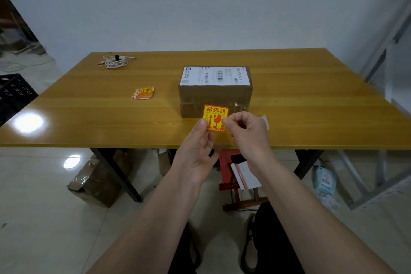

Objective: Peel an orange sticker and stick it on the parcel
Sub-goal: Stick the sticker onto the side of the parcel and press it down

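Presently, items logged left to right:

Cable (115, 61): white, coiled, at the far left of the table (89, 118); no part in the task.

Stack (143, 93): spare orange stickers, fanned, lying flat left of the parcel and well apart from both hands.

Left hand (196, 151): thumb and fingers closed on the sticker's left edge, palm turned inward.

Sticker (215, 117): orange and square, red print facing the camera, held upright in the air between both hands, above the table's near edge. It overlaps the parcel's near face in view; whether it touches cannot be told.

Right hand (246, 132): fingertips pinched at the sticker's right edge. Whether backing paper remains on the sticker cannot be told.

Scrap (264, 120): white, paper-like, showing just behind the right hand on the table; possibly peeled backing, not confirmed.

Parcel (215, 89): brown taped box, white shipping label on top, directly ahead of the hands and beyond the sticker. Long axis runs left to right across the table.

Governing relation: parcel lies straight forward of the sticker; both hands about equally near, the right slightly farther forward.

Assessment: peeling looks done or nearly so; sticking not yet done. The next move likely calls for a short forward carry, then pressing flat on the near face or top.

Risk: sticker may crease or land askew over the tape ridges.
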`<state>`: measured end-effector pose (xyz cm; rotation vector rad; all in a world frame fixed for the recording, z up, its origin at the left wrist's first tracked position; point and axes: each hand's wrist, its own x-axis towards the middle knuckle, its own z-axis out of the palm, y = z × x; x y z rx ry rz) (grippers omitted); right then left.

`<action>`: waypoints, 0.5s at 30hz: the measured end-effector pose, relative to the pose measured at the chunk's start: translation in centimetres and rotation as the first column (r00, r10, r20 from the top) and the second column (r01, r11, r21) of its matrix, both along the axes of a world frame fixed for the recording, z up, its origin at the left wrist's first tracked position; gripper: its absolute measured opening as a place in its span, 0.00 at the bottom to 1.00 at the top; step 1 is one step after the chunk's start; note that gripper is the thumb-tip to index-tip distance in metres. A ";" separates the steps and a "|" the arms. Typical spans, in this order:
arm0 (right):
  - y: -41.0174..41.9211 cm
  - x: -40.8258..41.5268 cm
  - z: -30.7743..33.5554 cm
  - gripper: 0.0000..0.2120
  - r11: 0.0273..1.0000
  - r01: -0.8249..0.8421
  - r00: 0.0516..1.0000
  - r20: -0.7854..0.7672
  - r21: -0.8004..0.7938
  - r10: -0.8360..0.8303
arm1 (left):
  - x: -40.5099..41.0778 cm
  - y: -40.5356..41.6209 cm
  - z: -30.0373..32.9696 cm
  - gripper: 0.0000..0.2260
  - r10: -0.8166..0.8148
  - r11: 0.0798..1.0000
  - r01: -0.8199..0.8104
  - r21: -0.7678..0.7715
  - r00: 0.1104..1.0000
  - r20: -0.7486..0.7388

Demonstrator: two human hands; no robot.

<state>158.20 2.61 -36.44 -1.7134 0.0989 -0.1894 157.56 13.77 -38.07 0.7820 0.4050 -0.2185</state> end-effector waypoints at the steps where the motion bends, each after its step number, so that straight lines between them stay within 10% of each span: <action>1: -0.1 0.1 0.0 0.06 1.000 -0.003 1.000 0.011 -0.024 0.004 | 0.2 -0.1 -0.1 0.12 0.020 0.999 -0.020 0.030 1.000 0.004; 11: -4.8 2.4 -0.6 0.04 0.990 0.045 0.999 0.028 -0.132 -0.042 | 2.6 0.1 -0.1 0.08 0.212 0.856 -0.223 0.467 0.974 0.078; 15: -6.0 5.2 -1.6 0.05 0.972 0.028 0.999 -0.017 -0.235 -0.033 | 5.6 -0.5 0.1 0.13 -0.070 0.252 -0.406 0.878 0.898 0.435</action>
